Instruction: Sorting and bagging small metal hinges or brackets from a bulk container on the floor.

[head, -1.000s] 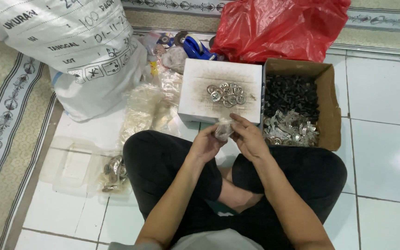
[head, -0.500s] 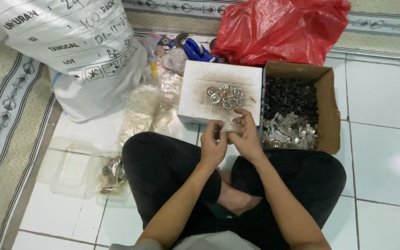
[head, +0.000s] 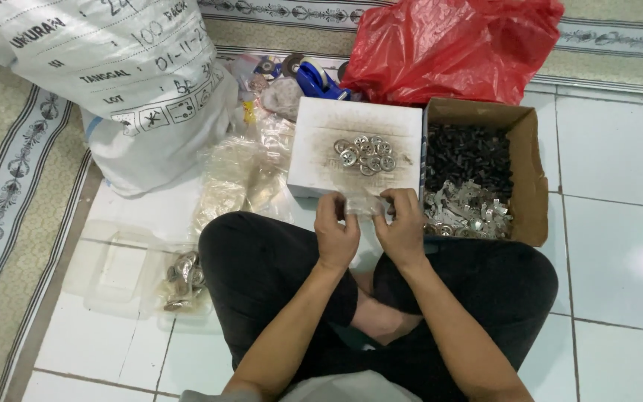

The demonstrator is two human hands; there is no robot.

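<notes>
Black trousers, bare forearms, bare hands [head: 370,231]

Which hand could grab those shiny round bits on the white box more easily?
Probably the right hand: it sits just below the small silver metal rings on the white cardboard box. The left hand is slightly farther over. Both pinch a small clear plastic bag.

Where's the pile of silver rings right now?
In the head view, the silver rings lie on the white box, just beyond both hands, left of the brown cardboard box and in front of the red bag.
</notes>
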